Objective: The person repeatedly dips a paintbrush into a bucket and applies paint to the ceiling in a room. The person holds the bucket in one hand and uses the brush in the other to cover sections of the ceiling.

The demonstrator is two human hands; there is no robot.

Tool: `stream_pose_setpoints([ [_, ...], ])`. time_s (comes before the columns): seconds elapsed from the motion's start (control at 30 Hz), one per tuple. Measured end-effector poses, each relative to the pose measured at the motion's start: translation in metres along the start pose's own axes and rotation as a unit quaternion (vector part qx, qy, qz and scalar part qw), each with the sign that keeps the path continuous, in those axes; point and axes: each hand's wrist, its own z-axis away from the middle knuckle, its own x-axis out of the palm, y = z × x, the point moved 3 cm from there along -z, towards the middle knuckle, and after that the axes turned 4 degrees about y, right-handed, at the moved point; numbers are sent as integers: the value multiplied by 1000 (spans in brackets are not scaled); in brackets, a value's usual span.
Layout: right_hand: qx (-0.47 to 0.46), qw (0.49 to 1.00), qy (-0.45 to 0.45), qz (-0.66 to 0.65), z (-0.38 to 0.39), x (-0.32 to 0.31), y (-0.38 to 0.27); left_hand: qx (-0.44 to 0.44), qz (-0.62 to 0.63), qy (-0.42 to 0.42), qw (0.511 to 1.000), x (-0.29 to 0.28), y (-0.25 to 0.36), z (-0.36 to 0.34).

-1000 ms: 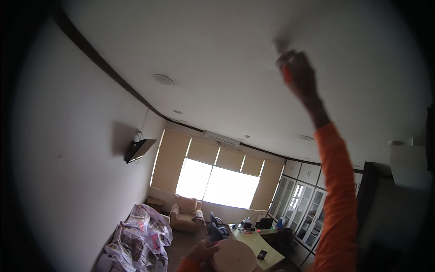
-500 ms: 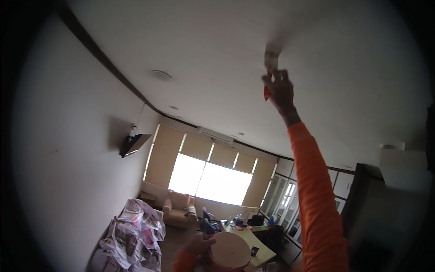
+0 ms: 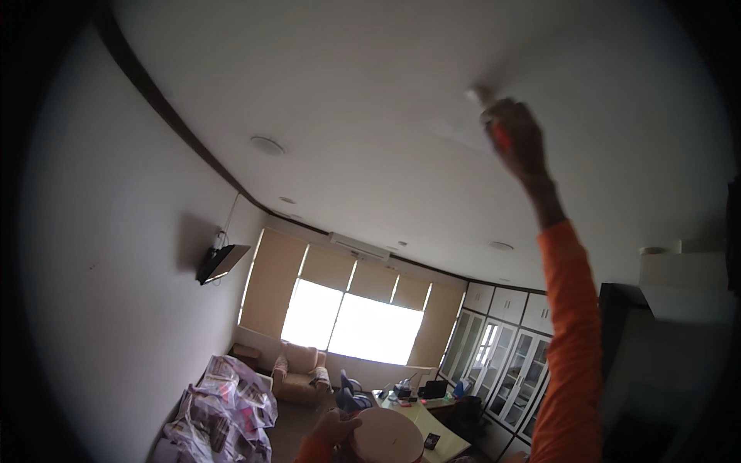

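My right hand (image 3: pixel 515 135), in an orange sleeve, reaches up to the ceiling (image 3: pixel 370 85). Its fingers are closed round a paintbrush (image 3: pixel 480 96) with a red handle. The pale brush head is at the ceiling surface, smeared by motion. Low in the picture, my left hand (image 3: pixel 333 427) grips the side of a round paint bucket (image 3: pixel 387 437). A flat cream disc fills the bucket's top; whether this is paint or a lid I cannot tell.
Plastic-like sheeting (image 3: pixel 224 409) covers things by the left wall. A wall-mounted screen (image 3: pixel 222 263) juts out above. Beyond stand an armchair (image 3: pixel 301 374), blue chairs (image 3: pixel 351 392), a desk (image 3: pixel 421 420) and glass-fronted cabinets (image 3: pixel 502 363). Round fittings (image 3: pixel 268 145) dot the ceiling.
My right hand has swung right and slightly down with the paintbrush, and the brush now tilts left. My left hand still grips the bucket. The whole view has shifted a little.
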Motion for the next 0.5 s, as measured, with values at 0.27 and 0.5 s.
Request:
stream_pose_setpoints([
  [0.27,-113,974,196,8,-99,-156,27,26,-62,14,998,7,-3,-9],
  [0.5,-70,987,-20,145,-2,-28,1,21,-54,22,998,3,-18,-10],
])
